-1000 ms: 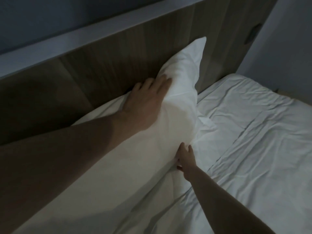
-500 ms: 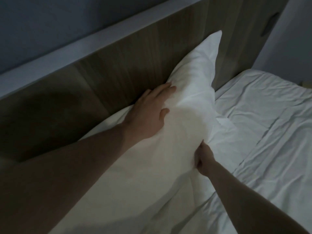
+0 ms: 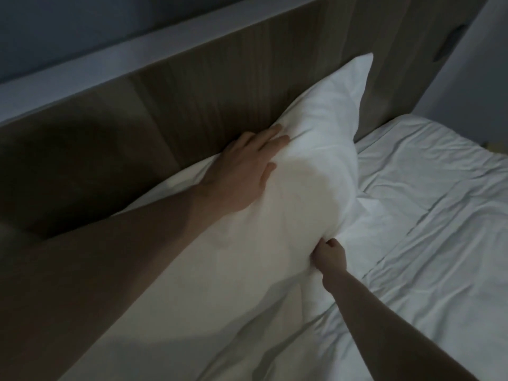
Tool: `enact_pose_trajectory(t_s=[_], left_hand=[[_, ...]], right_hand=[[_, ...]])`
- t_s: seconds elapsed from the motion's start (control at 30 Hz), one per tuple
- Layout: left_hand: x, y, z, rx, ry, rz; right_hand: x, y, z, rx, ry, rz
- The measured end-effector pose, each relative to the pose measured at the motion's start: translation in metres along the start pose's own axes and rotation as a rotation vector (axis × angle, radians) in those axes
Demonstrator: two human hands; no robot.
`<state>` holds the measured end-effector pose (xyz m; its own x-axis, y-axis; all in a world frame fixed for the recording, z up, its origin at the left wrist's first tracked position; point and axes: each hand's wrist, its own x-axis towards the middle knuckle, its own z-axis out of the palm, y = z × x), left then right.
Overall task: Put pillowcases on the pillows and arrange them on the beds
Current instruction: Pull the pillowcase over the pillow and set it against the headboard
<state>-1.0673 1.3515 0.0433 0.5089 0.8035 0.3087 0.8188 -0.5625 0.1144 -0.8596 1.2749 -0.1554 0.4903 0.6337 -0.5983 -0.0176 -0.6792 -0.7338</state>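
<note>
A white cased pillow [image 3: 308,166] leans against the wooden headboard [image 3: 209,100], its far corner pointing up. My left hand [image 3: 242,171] lies on the pillow's upper edge next to the headboard, fingers spread and pressing into the fabric. My right hand [image 3: 328,255] pinches the pillow's lower front edge, where it meets the bed. Part of the pillow's left side is hidden by my left forearm.
The bed [image 3: 428,243] is covered with a wrinkled white sheet running to the right. A pale ledge [image 3: 115,59] tops the headboard, with a grey wall above. A dark slot [image 3: 450,42] sits in the headboard's far right panel.
My right hand has shifted from resting under the pillow's edge to pinching it. My left hand slid slightly along the top edge. The view moved a little to the left.
</note>
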Motion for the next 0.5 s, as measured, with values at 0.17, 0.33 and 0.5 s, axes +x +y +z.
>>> enact_pose_trajectory(t_s=[0.17,0.33,0.5], left_hand=[[-0.044,-0.010,-0.020,0.109,-0.053,-0.013],[-0.061,-0.014,-0.020,0.097,-0.066,-0.030],[-0.060,-0.018,-0.021,0.092,-0.063,-0.026]], right_hand=[[-0.031,0.027,0.002,0.105,-0.173,0.209],[-0.048,0.023,0.024,0.309,-0.234,0.181],[-0.059,0.048,0.018,0.445,-0.064,0.105]])
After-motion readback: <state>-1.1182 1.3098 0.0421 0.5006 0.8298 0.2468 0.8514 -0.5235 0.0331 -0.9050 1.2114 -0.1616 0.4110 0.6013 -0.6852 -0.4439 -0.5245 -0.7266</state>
